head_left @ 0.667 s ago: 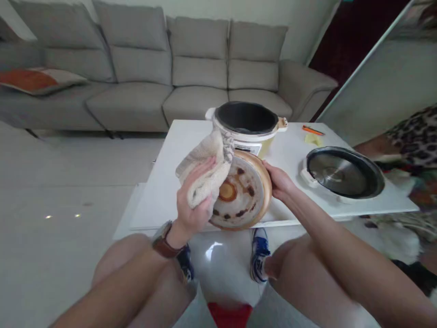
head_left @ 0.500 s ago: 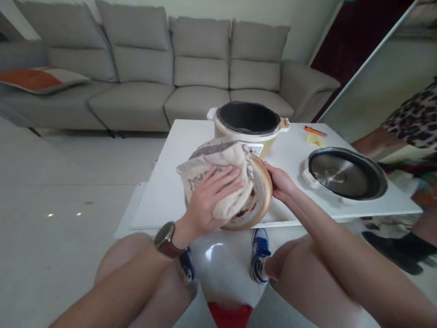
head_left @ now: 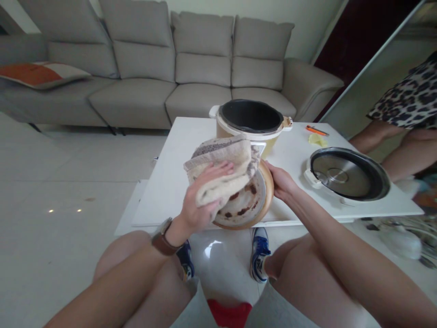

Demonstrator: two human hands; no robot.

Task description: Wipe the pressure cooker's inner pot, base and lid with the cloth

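Note:
My left hand (head_left: 201, 196) is wrapped round a folded beige and grey cloth (head_left: 227, 157). The cloth lies over the upper left of a round tan-rimmed part (head_left: 247, 207), whose pale inner face has dark brown stains. Whether this part is a lid or a base I cannot tell. My right hand (head_left: 282, 182) grips its right rim, with the fingertips partly hidden behind it. The round part is tilted toward me at the table's front edge. Just behind it stands an open cooker body (head_left: 251, 118) with a dark inside and white side handles.
On the white table (head_left: 160, 182), a round lid (head_left: 348, 175) lies at the right, its metal inner side up. Behind that are an orange cutter-like tool (head_left: 317, 131) and a yellow scrap (head_left: 317, 140). A person in leopard print (head_left: 409, 100) is beyond the table's right side.
My left hand and the cloth have pulled back slightly from the stained face, so more brown stains show. My right hand keeps its hold. The other person's legs have shifted.

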